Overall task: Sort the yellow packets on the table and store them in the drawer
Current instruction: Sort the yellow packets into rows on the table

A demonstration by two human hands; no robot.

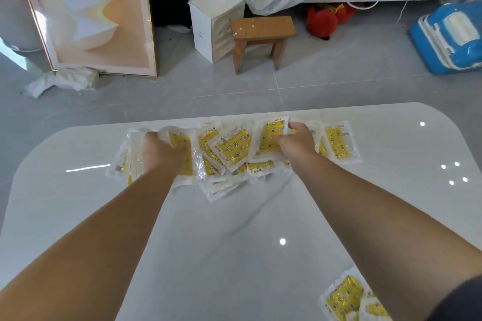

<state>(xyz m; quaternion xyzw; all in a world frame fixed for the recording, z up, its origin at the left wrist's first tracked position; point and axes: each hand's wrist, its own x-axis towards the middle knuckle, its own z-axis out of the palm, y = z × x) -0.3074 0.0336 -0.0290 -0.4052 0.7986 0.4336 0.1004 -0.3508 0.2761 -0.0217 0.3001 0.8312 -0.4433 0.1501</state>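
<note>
Bare table (234, 242) near side gives passage; packets (232, 148) crowd far edge, small pile (347, 297) near-right.

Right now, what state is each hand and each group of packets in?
Left hand: grips left-end packets of the pile.
Right hand: pinches single packet, its edge raised.
Packet pile: unsorted, overlapping, along the table's far edge.
Near packets: lying apart, bottom right.

Nothing legible. The yellow packets (234, 148) carry small dark print along their clear top edges, too blurred to read; their yellow panels show only small icons, no readable words. Faint mark on the white box (203, 31) side, also unreadable.
</note>
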